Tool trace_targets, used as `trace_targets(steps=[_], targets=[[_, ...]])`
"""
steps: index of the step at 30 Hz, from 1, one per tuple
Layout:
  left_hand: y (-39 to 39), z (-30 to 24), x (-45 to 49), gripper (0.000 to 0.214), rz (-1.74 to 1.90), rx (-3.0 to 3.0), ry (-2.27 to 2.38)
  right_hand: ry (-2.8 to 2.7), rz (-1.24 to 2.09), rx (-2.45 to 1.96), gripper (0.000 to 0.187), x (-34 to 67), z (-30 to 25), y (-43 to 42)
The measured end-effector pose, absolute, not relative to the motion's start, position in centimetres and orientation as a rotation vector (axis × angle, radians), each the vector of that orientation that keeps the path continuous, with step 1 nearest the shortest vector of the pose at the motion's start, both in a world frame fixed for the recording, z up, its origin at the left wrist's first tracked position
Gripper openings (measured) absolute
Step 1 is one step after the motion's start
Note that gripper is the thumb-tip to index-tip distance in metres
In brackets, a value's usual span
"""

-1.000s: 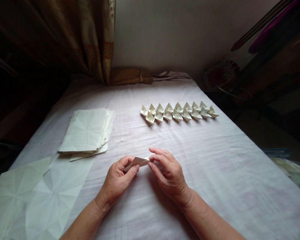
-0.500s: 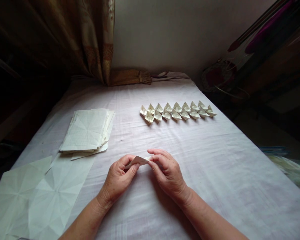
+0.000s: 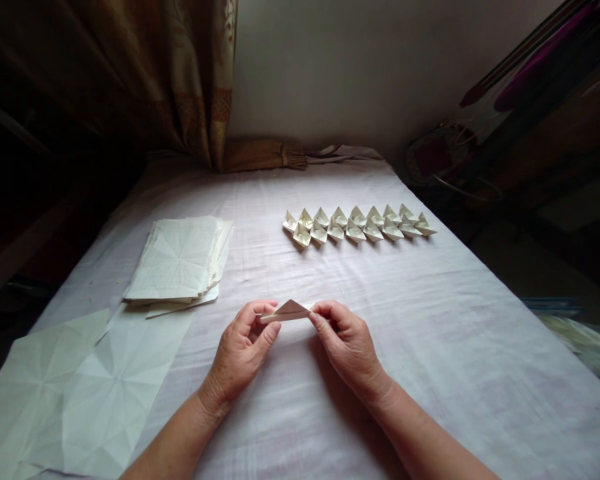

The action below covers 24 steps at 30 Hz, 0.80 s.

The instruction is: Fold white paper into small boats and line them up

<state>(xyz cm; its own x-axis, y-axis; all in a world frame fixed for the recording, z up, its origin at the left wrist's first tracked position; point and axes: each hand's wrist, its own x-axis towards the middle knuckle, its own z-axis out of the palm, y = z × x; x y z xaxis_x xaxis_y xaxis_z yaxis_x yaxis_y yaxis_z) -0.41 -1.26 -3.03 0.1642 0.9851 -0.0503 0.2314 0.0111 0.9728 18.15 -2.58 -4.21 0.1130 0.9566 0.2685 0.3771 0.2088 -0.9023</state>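
Observation:
My left hand (image 3: 243,350) and my right hand (image 3: 347,347) hold a small folded piece of pale paper (image 3: 289,311) between them, just above the white cloth (image 3: 430,320). Each hand pinches one end with thumb and fingertips. The piece shows a low triangular peak in the middle. Farther away, right of centre, several finished paper boats (image 3: 357,225) lie in two close rows. A stack of creased paper sheets (image 3: 180,260) rests to the left of my hands.
Larger unfolded creased sheets (image 3: 75,393) lie at the near left corner. A brown curtain (image 3: 200,80) hangs at the back left and a wall stands behind. Dark clutter and rods (image 3: 520,60) fill the right side beyond the cloth's edge.
The folded piece has spread wider between my hands and now shows a triangular peak. My right hand's fingers have curled in to a pinch on its end.

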Motion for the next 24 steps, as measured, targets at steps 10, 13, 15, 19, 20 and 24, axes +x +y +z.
trace_targets(steps=[10, 13, 15, 19, 20, 24], targets=[[-1.28, -3.05, -0.52, 0.036, 0.986, 1.368, 1.328, -1.392, 0.727, -1.311, 0.012, 18.32, -4.68, -2.56], [-1.22, -2.86, -0.44, 0.036, 0.97, 1.35, 1.341, -1.4, 0.717, -1.306, 0.012, 18.27, -4.7, -2.59], [-1.18, -2.75, -0.33, 0.034, 0.977, 1.311, 1.329, -1.418, 0.696, -1.294, 0.012, 18.23, -4.57, -2.61], [-1.19, -2.82, -0.11, 0.032, 1.078, 1.212, 1.289, -1.476, 0.655, -1.263, 0.011, 18.12, -4.23, -2.68], [-1.21, -2.9, -0.09, 0.032, 1.109, 1.199, 1.29, -1.485, 0.651, -1.261, 0.011, 18.09, -4.18, -2.71], [-1.26, -3.3, -0.13, 0.029, 1.182, 1.191, 1.303, -1.496, 0.634, -1.261, 0.012, 18.04, -4.19, -2.82]])
